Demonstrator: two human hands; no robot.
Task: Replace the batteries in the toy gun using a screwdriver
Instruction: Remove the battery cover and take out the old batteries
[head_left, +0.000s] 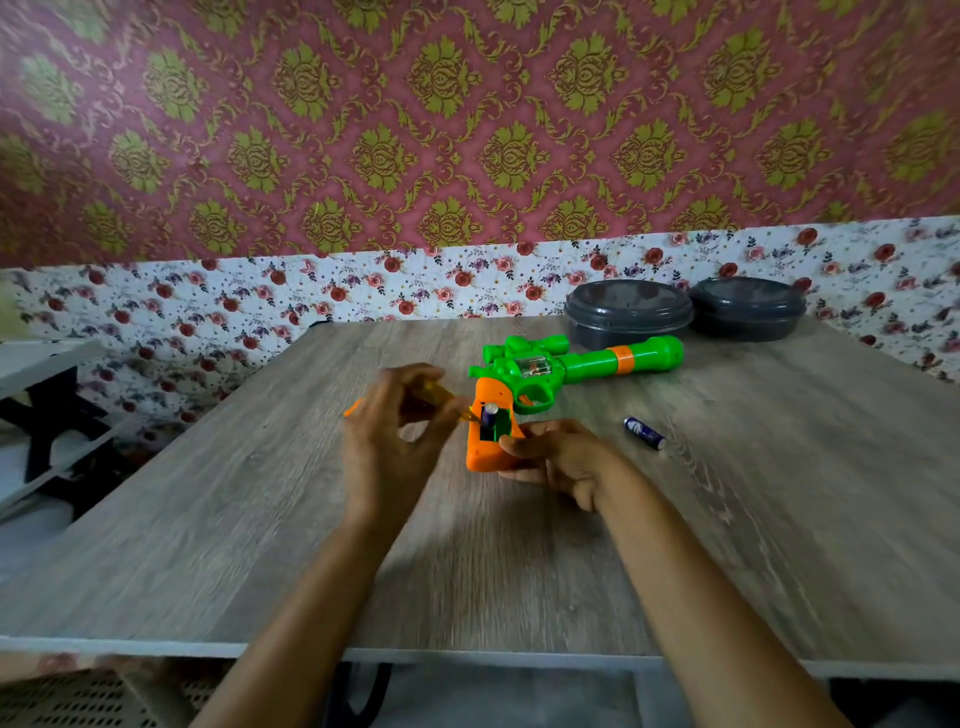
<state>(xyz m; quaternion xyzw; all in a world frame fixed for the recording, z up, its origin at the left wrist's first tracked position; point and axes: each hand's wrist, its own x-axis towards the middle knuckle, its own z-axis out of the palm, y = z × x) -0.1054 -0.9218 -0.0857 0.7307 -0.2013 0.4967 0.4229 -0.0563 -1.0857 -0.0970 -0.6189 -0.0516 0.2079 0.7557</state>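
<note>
While right hand (561, 457) fingers curl round toy gun (587, 364), left hand (384, 447) pinches screwdriver (426, 397)

Head-worn view, forward-down, close over table (260, 545).

Soft even indoor light, faint shadows under forearms, motion blur, wide-angle bending at edges

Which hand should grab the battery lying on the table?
Probably the right hand: the battery lies just beside it, though it holds the toy gun. The left hand grips the screwdriver on the gun's far side.
</note>
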